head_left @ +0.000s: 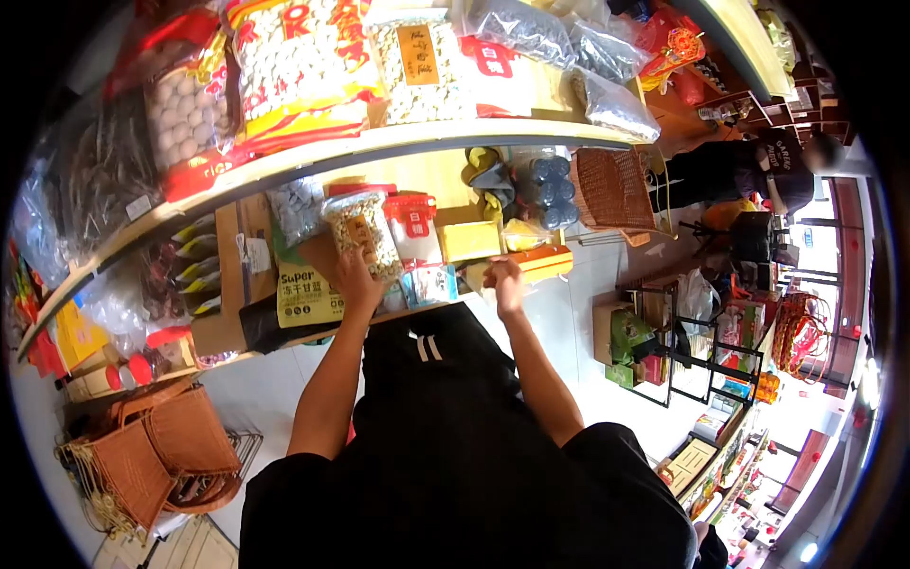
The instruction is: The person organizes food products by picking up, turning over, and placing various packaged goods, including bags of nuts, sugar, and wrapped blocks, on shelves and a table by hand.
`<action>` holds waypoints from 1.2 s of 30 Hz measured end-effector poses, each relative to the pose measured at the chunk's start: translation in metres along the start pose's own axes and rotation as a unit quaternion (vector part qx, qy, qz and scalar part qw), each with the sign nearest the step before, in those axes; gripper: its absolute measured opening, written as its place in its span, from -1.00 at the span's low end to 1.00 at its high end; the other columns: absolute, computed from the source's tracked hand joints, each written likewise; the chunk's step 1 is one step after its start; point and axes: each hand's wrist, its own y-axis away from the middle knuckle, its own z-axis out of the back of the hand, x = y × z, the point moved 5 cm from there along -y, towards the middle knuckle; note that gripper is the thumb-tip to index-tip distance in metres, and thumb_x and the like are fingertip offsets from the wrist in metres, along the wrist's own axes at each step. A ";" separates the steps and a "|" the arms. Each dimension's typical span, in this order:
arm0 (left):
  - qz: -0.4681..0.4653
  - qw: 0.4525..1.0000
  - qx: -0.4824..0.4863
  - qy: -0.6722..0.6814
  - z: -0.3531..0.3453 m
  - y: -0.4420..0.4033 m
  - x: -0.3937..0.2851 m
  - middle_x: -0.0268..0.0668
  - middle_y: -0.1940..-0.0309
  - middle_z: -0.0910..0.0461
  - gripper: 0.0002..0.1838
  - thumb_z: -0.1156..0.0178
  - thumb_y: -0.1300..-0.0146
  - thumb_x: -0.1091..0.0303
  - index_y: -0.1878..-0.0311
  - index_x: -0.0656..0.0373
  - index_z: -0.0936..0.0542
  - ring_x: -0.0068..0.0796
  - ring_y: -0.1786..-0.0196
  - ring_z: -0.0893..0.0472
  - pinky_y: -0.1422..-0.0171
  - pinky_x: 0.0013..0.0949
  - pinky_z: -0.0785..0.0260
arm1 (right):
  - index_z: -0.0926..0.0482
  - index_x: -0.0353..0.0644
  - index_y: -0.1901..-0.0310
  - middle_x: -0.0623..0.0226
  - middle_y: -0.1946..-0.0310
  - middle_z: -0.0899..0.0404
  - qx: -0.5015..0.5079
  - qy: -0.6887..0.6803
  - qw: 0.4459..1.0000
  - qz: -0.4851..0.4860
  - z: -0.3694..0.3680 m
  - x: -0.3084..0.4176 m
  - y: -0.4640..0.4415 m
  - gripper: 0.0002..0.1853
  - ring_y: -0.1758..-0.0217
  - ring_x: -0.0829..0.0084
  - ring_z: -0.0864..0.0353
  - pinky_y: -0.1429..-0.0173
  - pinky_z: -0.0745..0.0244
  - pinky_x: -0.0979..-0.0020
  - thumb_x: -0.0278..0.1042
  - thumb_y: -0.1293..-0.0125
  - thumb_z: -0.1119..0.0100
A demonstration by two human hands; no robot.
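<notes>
My left hand [356, 280] is closed on the lower part of a clear bag of pale seeds or nuts [368, 228] with a brown label. The bag stands tilted over the lower shelf. Beside it is a red and white bag [414, 228]. A yellow-green "Super" pouch [310, 294] lies left of my left wrist. My right hand [505, 283] has curled fingers in front of an orange box [542, 264]; whether anything is in them is hidden. Just behind it sits a yellow box [470, 241]. A blue and white packet [431, 284] lies between my hands.
An upper shelf edge [398, 142] runs across above my hands, carrying several bagged goods. Bottles in wrap [548, 190] stand at the lower shelf's right. A wicker chair [611, 190] is beyond them, and a person in dark clothes [730, 171] stands further off. Brown folding chairs [171, 455] are at lower left.
</notes>
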 end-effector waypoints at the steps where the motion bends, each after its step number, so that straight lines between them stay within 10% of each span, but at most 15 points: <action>1: -0.038 0.999 -0.022 0.014 -0.001 -0.001 0.004 -0.07 -0.28 -0.21 -0.26 -0.38 0.05 0.36 -0.25 0.06 -0.31 0.01 -0.35 -0.17 -0.36 0.00 -0.12 | -0.49 -0.36 0.13 0.22 0.48 -0.55 0.028 0.009 1.000 0.003 -0.010 0.007 0.004 -0.77 0.52 0.49 -0.50 0.38 -0.46 0.49 -0.54 -0.21 0.09; 19: 0.054 0.995 0.015 0.082 0.000 -0.014 0.028 -0.06 -0.06 -0.21 -0.16 -0.48 0.31 0.37 -0.14 0.08 -0.29 0.00 -0.17 -0.26 -0.26 -0.08 -0.20 | -0.51 -0.25 0.01 0.30 0.48 -0.54 0.278 0.273 0.918 0.076 -0.064 0.078 0.014 -0.73 0.47 0.55 -0.46 0.36 -0.42 0.44 -0.47 -0.26 0.01; 25: 0.010 1.000 0.002 0.007 -0.007 -0.026 0.060 -0.10 0.02 -0.30 -0.31 -0.41 0.14 0.41 -0.12 0.13 -0.34 -0.07 -0.07 -0.38 -0.18 -0.14 -0.29 | -0.52 -0.29 0.02 0.32 0.40 -0.57 0.261 0.208 0.935 0.117 -0.068 0.137 0.000 -0.76 0.42 0.56 -0.47 0.28 -0.42 0.44 -0.48 -0.30 -0.03; 28: 0.075 0.960 0.174 0.207 0.001 -0.036 0.075 -0.16 0.13 -0.46 -0.53 -0.31 -0.07 0.40 -0.08 0.19 -0.45 -0.23 0.06 -0.49 -0.12 -0.27 -0.32 | -0.54 -0.28 0.05 0.19 0.47 -0.57 0.224 0.278 0.898 0.258 -0.076 0.186 -0.007 -0.75 0.45 0.42 -0.55 0.28 -0.47 0.38 -0.59 -0.25 0.00; 34: 0.080 0.930 0.125 0.336 0.107 -0.024 -0.061 -0.27 0.08 -0.56 -0.73 -0.11 -0.34 0.36 -0.04 0.26 -0.52 -0.48 0.03 -0.51 -0.13 -0.42 -0.30 | -0.35 -0.19 -0.16 0.18 0.47 -0.52 0.210 0.169 0.913 0.306 -0.087 0.235 -0.034 -0.55 0.41 0.36 -0.56 0.21 -0.46 0.37 -0.63 -0.20 0.02; 36: -0.069 0.935 0.055 0.344 0.144 -0.008 -0.135 -0.31 0.09 -0.56 -0.76 -0.08 -0.36 0.36 -0.01 0.28 -0.52 -0.52 -0.01 -0.50 -0.16 -0.45 -0.29 | -0.19 -0.10 -0.29 0.15 0.42 -0.54 0.225 0.175 0.919 0.273 -0.089 0.244 -0.040 -0.42 0.35 0.27 -0.58 0.15 -0.46 0.30 -0.59 -0.21 0.01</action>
